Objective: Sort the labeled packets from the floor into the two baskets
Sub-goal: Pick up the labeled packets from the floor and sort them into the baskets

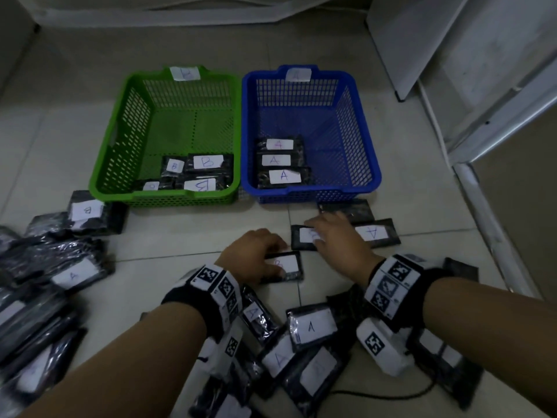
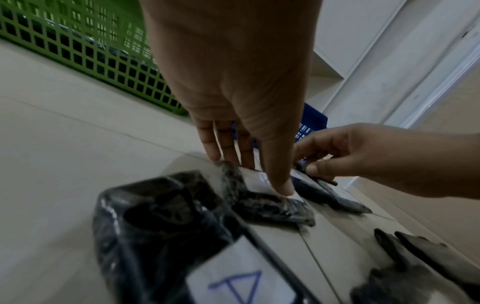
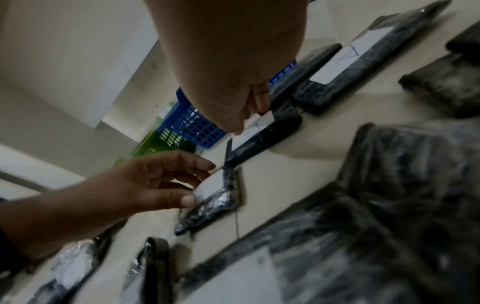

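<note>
Glossy crinkled plastic packets [image 1: 284, 267] – matt white paper labels, perforated plastic baskets [image 1: 310, 194], smooth pale floor tiles [image 1: 180, 233]

Bare floor [image 1: 187, 236] before the green basket [image 1: 120, 140] lies open; packets [image 1: 60, 267] crowd the left.
</note>
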Demonstrator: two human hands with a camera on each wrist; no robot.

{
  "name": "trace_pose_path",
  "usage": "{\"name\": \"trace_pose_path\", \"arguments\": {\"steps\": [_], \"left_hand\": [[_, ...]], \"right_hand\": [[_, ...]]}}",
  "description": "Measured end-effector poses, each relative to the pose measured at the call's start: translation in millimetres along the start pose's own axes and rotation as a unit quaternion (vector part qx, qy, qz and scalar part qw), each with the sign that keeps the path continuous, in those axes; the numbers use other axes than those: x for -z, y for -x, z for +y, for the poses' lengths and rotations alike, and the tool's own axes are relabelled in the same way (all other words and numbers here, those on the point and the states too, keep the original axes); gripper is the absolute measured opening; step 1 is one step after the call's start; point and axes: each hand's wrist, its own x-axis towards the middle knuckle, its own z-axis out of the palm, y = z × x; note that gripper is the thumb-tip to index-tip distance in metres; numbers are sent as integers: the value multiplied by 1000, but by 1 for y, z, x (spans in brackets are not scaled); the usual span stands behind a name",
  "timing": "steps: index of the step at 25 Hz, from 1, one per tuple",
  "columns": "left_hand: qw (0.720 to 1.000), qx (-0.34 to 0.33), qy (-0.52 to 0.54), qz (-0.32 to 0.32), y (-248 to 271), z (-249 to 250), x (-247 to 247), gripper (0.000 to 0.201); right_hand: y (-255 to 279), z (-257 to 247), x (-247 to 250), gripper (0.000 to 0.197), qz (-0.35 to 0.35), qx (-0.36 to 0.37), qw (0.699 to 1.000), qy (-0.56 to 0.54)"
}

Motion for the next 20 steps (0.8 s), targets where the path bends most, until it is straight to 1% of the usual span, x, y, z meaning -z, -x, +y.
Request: {"name": "trace_pose_path", "arguments": {"steps": [2, 3, 4, 5, 6, 7, 8, 9, 10, 11, 12, 14, 16, 18, 20], "left_hand": [[1000, 24, 7, -14, 1, 4, -7, 55], [999, 36, 2, -21, 0, 6, -6, 54], [998, 48, 2, -36, 2, 8, -3, 52], [996, 58, 20, -57, 3, 8, 4, 47], [992, 63, 64, -88, 5, 7, 14, 40], [982, 66, 128, -125, 9, 3, 30, 31], [964, 72, 196, -162, 14, -3, 50, 24], [943, 86, 261, -187, 20, -8, 70, 19], [922, 100, 322, -191, 28, -14, 91, 20], [901, 108, 381, -174, 36, -18, 110, 25], [882, 110, 438, -130, 46, -24, 127, 30], [842, 101, 530, -6, 61, -36, 153, 38], [809, 112, 561, 138, 72, -56, 163, 32], [777, 139, 555, 264, 79, -79, 164, 22], [732, 158, 569, 338, 81, -100, 160, 15]], "right_hand": [[0, 6, -5, 55, -57, -16, 996, 63], [-3, 6, -3, 58, -63, -15, 994, 91], [-4, 4, -2, 55, -62, -2, 991, 118], [-8, 0, 0, 48, -62, 19, 989, 134], [-11, -6, 4, 39, -66, 32, 990, 125], [-15, -13, 8, 31, -70, 32, 994, 80], [-19, -21, 11, 24, -77, 24, 997, 11], [-22, -30, 13, 21, -80, 15, 994, -68], [-28, -41, 15, 20, -76, 13, 987, -139], [-33, -53, 17, 21, -69, 12, 978, -195], [-39, -66, 19, 23, -64, 9, 971, -231], [-56, -89, 21, 27, -35, 14, 964, -263], [-74, -108, 23, 26, -1, 26, 960, -280], [-94, -128, 24, 24, 11, 29, 958, -286], [-113, -145, 29, 24, 25, 26, 957, -287]]}}
